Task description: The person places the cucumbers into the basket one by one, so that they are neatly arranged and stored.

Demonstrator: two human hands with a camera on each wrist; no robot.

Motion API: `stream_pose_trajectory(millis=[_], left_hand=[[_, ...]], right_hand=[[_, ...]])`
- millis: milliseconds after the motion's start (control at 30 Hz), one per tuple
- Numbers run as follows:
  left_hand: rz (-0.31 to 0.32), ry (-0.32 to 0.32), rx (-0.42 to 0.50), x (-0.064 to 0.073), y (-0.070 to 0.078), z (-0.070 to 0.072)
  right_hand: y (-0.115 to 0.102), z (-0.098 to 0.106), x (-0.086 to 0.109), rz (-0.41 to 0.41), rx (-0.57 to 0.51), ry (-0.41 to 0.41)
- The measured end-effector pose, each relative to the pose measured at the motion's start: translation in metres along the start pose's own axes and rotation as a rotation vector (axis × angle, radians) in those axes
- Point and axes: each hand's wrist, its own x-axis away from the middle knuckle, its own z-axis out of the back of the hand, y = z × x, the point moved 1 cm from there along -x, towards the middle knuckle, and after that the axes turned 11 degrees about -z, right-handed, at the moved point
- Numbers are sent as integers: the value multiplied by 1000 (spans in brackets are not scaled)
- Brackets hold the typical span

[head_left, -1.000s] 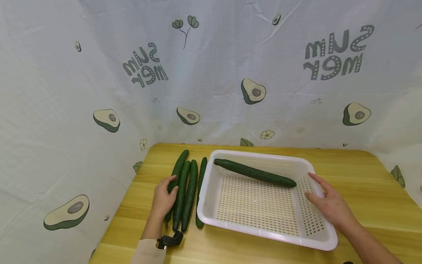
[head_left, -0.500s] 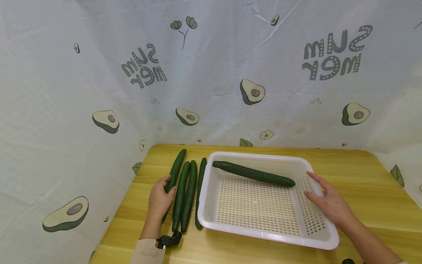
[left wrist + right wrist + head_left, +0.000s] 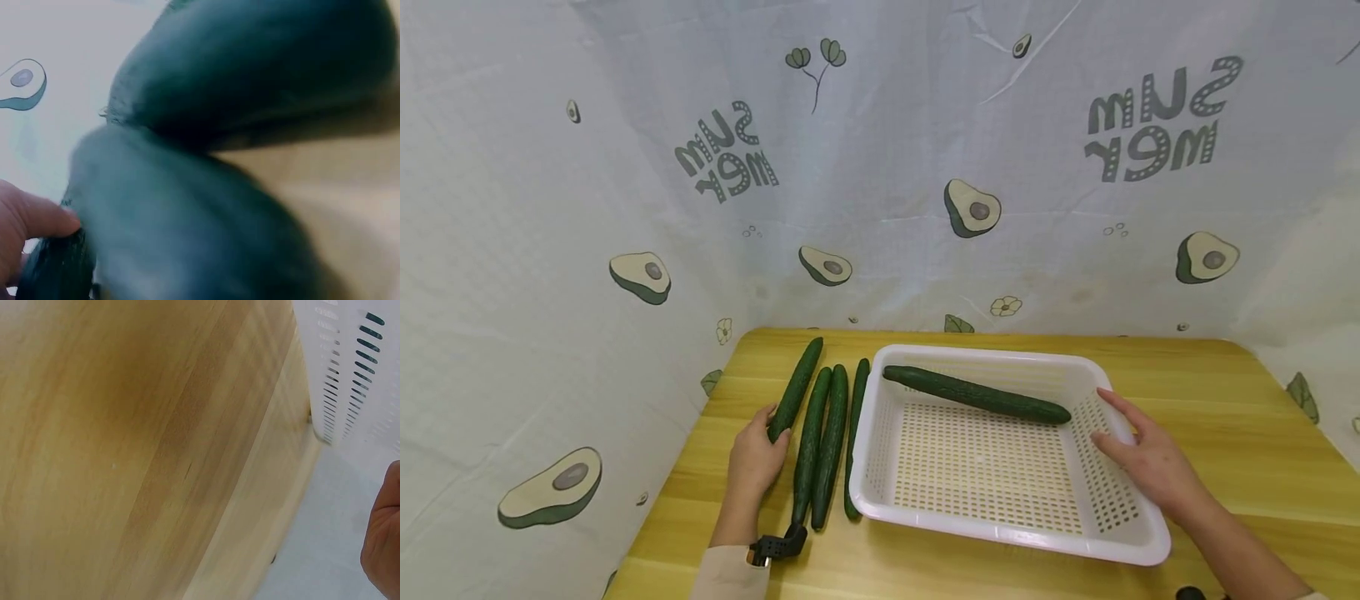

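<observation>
My left hand [image 3: 756, 460] grips the leftmost cucumber [image 3: 799, 385] around its near part, the thumb on its right side. That cucumber's near end is hidden by the hand. In the left wrist view, a digit lies on the dark held cucumber [image 3: 57, 267], beside two large blurred cucumbers. My right hand [image 3: 1156, 460] holds the right rim of a white perforated plastic basket [image 3: 1000, 532], its thumb over the inner side. One long cucumber [image 3: 977, 395] lies slantwise at the basket's back. In the right wrist view, part of the hand [image 3: 384, 544] shows beside the basket wall [image 3: 350, 375].
Two cucumbers lie side by side on the wooden table [image 3: 1240, 417], between my left hand and the basket. Another cucumber [image 3: 855, 437] lies along the basket's left side. A white cloth curtain [image 3: 887, 167] with avocado prints hangs behind the table.
My left hand has moved left and a little nearer with the leftmost cucumber, widening the gap to the two beside it. The right hand and basket have hardly moved.
</observation>
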Motion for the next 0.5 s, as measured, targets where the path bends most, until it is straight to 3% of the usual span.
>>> stream_pose_trajectory(millis=[233, 500], left_hand=[[-29, -21, -4, -2, 2, 5], [-22, -48, 58, -2, 6, 9]], right_hand=[[0, 1, 1, -6, 29, 9], [-1, 1, -1, -3, 45, 9]])
